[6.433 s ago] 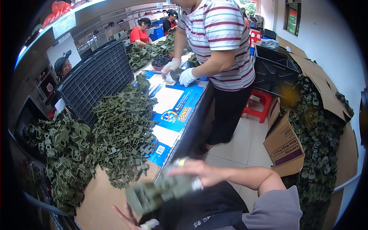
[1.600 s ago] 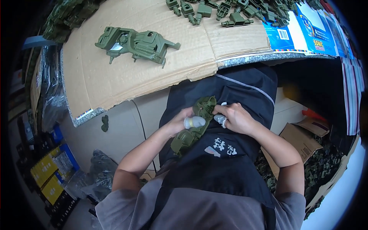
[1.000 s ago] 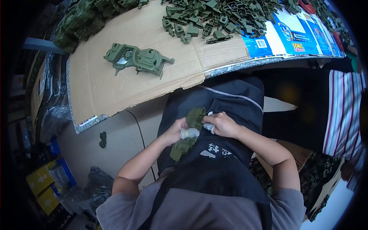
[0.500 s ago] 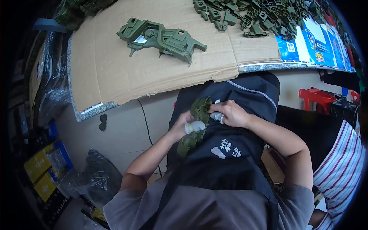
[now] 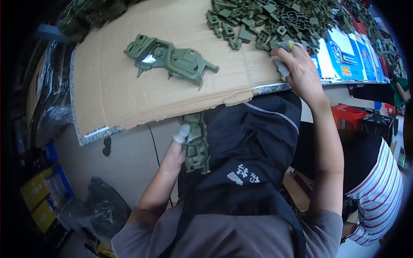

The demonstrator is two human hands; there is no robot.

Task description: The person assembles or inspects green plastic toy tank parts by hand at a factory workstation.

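Note:
My left hand [image 5: 175, 148] grips a dark green plastic toy vehicle body [image 5: 197, 150] just below the table edge. A pale finger cover sits on the thumb across it; the fingers behind are hidden. My right hand [image 5: 299, 71] reaches over the table to the near edge of a heap of small green plastic parts [image 5: 275, 21]. Its fingers are bent and apart, with pale covers on some; the fingertips touch or almost touch the parts. Another, similar green vehicle body [image 5: 178, 62] lies on the cardboard [image 5: 107, 86].
On my dark apron [image 5: 258, 146] rest several small white cut-out pieces [image 5: 242, 170]. More green parts [image 5: 90, 17] are piled at the far left. A person in a striped top [image 5: 378, 189] bends close on my right, near a red stool [image 5: 348, 112]. A cable [image 5: 154, 144] runs along the floor.
My right hand has left the vehicle body in my lap and moved up and right to the parts heap. My left hand has shifted left with the vehicle body, now turned more upright.

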